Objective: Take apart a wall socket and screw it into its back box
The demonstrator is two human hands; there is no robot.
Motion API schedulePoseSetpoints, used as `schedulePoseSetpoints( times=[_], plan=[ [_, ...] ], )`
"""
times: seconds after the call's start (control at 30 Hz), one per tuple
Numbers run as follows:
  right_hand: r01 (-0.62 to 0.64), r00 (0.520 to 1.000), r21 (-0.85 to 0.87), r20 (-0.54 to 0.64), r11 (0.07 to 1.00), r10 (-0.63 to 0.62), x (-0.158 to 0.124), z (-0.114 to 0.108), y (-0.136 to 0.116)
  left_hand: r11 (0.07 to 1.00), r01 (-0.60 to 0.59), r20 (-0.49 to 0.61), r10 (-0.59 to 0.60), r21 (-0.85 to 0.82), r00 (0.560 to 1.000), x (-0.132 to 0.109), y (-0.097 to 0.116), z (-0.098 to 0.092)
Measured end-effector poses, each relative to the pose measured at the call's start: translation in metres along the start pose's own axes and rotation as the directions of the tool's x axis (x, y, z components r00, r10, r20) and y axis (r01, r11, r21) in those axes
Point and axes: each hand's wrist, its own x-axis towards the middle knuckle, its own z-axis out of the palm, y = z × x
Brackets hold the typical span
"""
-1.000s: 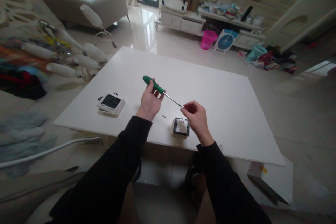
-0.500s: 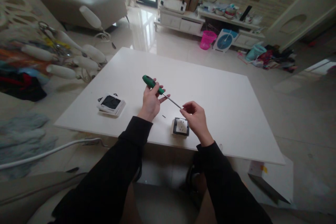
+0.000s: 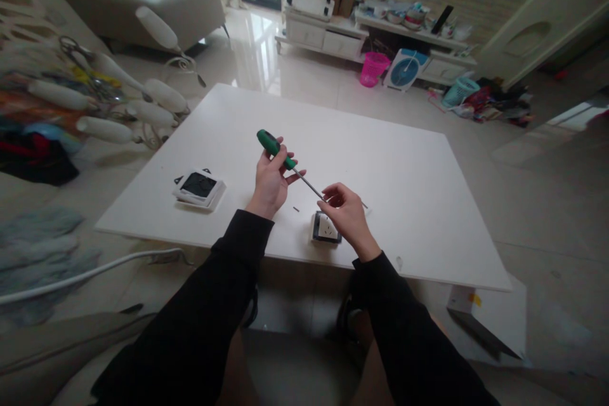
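My left hand (image 3: 271, 182) is closed around the green handle of a screwdriver (image 3: 284, 160), its metal shaft slanting down to the right. At the shaft's far end, the thumb and fingers of my right hand (image 3: 346, 210) are pinched together. Anything small between those fingertips is hidden. Just below the right hand, a white wall socket (image 3: 325, 228) with a dark frame rests near the table's front edge, partly covered by the hand. A small thin dark piece, perhaps a screw (image 3: 296, 209), lies left of the socket.
The white table (image 3: 394, 165) carries a stack of white frames with a dark panel (image 3: 200, 187) at left. A small thin object (image 3: 365, 206) lies beyond my right hand. A lamp with several white shades (image 3: 159, 94) stands close to the table's left edge.
My right hand has shifted slightly left along the screwdriver's tip and covers more of the socket. The view has moved a little; the left hand keeps its hold.
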Motion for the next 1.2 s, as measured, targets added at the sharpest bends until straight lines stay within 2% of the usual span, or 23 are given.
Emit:
schedulePoseSetpoints(
  times=[0.17,0.3,0.4,0.53,0.73,0.9,1.03,1.2],
  plan=[
    [-0.016,0.990,-0.092,0.140,0.996,0.028,0.001,-0.004,0.003,1.000,-0.001,0.010,0.001,0.003,1.000,0.001,0.001,-0.001],
    [0.079,0.975,-0.387,0.223,0.918,0.010,0.002,-0.016,0.013,1.000,-0.002,0.019,0.002,0.001,1.000,0.000,0.001,-0.001],
    [0.091,0.946,-0.592,0.302,0.801,0.115,-0.003,-0.029,0.025,1.000,0.003,0.025,-0.003,0.005,1.000,-0.002,0.001,0.000],
    [0.049,0.890,-0.705,0.352,0.707,0.289,-0.016,-0.040,0.042,1.000,0.011,0.031,-0.011,0.008,0.999,-0.005,0.002,0.000],
    [0.059,0.870,-0.769,0.352,0.636,0.344,-0.030,-0.041,0.049,1.000,0.022,0.037,-0.022,0.005,0.999,-0.005,0.000,0.000],
    [0.080,0.871,-0.761,0.368,0.644,0.327,-0.031,-0.042,0.054,0.999,0.043,0.049,-0.044,0.019,0.998,-0.004,-0.005,0.001],
    [0.065,0.894,-0.740,0.342,0.670,0.291,-0.034,-0.044,0.058,0.994,0.061,0.127,-0.073,0.089,0.989,-0.006,-0.011,0.004],
    [0.050,0.895,-0.734,0.334,0.677,0.297,-0.039,-0.054,0.062,0.985,0.067,0.240,-0.105,0.161,0.965,-0.017,-0.026,0.011]
  ],
)
